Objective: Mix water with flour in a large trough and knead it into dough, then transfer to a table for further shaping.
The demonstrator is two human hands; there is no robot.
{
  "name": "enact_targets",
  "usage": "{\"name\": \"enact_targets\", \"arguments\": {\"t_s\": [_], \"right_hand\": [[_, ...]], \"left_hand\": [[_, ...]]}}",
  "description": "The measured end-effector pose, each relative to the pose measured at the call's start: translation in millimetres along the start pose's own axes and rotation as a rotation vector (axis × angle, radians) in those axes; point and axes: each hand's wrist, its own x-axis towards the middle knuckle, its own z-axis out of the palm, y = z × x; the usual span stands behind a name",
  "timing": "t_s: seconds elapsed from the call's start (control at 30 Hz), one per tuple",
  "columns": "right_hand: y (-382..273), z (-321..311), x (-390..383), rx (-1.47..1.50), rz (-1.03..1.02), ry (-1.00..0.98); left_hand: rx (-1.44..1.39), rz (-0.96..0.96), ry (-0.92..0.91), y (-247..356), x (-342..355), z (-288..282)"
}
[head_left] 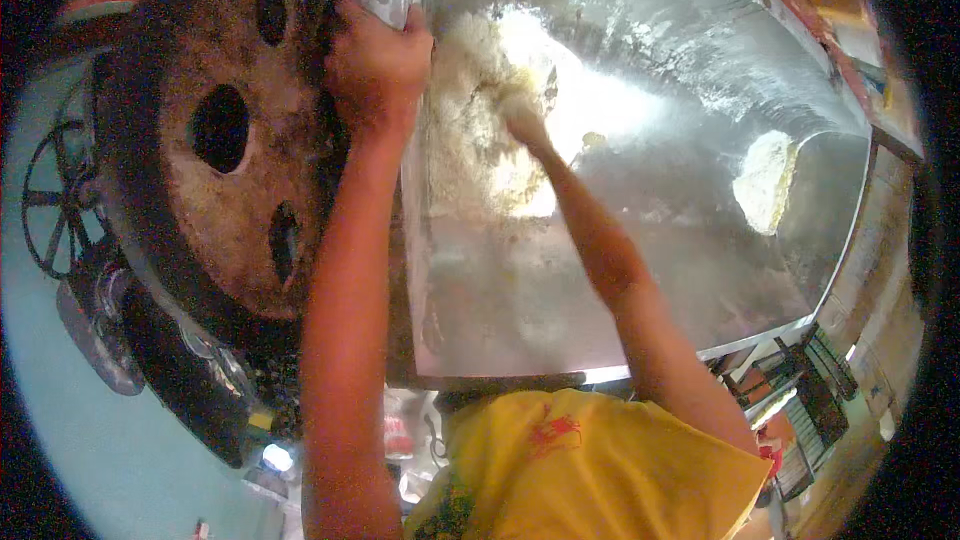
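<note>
On the left part of a shiny metal worktop (640,240) lies a large pale, floury mass like dough (465,155). My right hand (521,116) is pushed into this mass. Its fingers are blurred and partly hidden, so their pose does not show. My left hand (380,65) is wrapped round the worktop's raised left edge, beside the mass. A separate pale lump (765,182) sits at the far right of the worktop, apart from both hands.
Left of the worktop stands a big round, blackened body with several dark holes in its brown face (245,225). A spoked wheel (65,198) is farther left. Racks (815,410) stand at the lower right, beyond the worktop's front edge.
</note>
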Motion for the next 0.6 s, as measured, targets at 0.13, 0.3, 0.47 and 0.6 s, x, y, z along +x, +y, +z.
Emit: {"name": "enact_targets", "arguments": {"t_s": [0.13, 0.3, 0.47, 0.6], "right_hand": [[-168.7, 13.1, 104.3, -0.373, 0.152, -0.061], [-128.4, 69.5, 3.5, -0.192, 0.181, -0.246], [-100.4, 86.6, -165.7, 0.067, 0.394, 0.058], [-54.0, 94.6, -70.5, 0.302, 0.470, -0.030]], "left_hand": [[0.179, -0.061, 0.115, -70.9, -0.8, -19.8], [0.150, -0.004, 0.119, -66.1, -1.9, -13.9], [0.149, -0.043, 0.085, -49.6, -3.7, -19.8], [0.147, -0.057, 0.092, -51.2, -0.1, -13.6]]}}
